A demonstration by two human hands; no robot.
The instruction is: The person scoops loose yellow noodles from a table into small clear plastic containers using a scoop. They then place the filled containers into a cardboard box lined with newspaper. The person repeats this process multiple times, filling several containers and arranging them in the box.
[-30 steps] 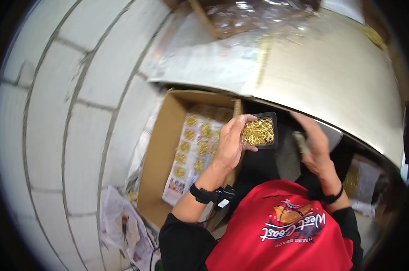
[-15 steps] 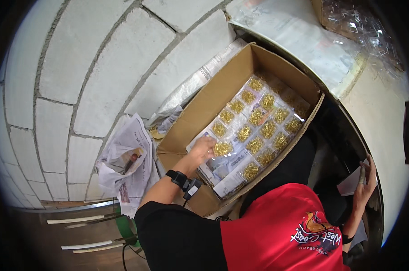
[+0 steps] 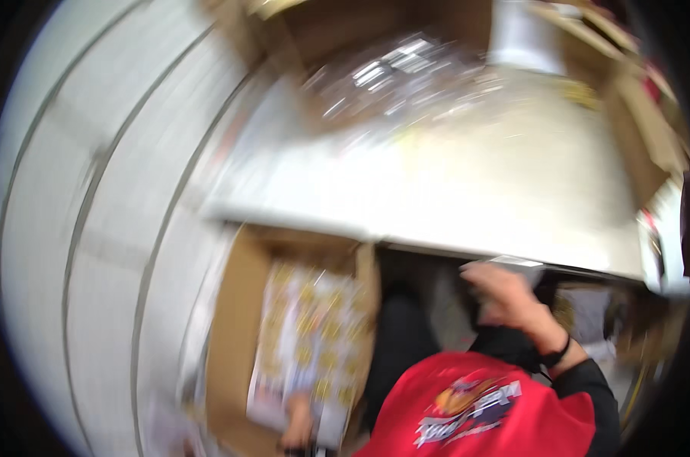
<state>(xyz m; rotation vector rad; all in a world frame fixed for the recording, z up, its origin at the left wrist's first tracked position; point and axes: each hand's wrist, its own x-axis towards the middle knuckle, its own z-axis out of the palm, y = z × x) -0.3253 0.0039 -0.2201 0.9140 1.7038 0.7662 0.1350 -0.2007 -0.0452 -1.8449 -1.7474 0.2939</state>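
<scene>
My left hand (image 3: 298, 417) is low inside a cardboard box (image 3: 234, 327), over its near end. Motion smears its fingers, so what they hold, if anything, does not show. Rows of clear packets with small gold-coloured metal pieces (image 3: 305, 324) lie in the box on printed sheets. My right hand (image 3: 505, 298) is raised at the near edge of the table, a black band on its wrist. It is blurred too, and its grip is hard to read. Just beyond it, at the edge, is a pale, shiny patch I cannot make out.
A white table (image 3: 512, 190) spans the far side. On it sits a heap of clear plastic pieces (image 3: 406, 76), by a cardboard box at the back. Another open carton (image 3: 634, 129) stands at the right. A white block wall (image 3: 109, 228) runs along the left.
The view has swung toward the table, so the box now appears lower left. My right hand has come up and inward along the table edge. My left hand remains in the box.
</scene>
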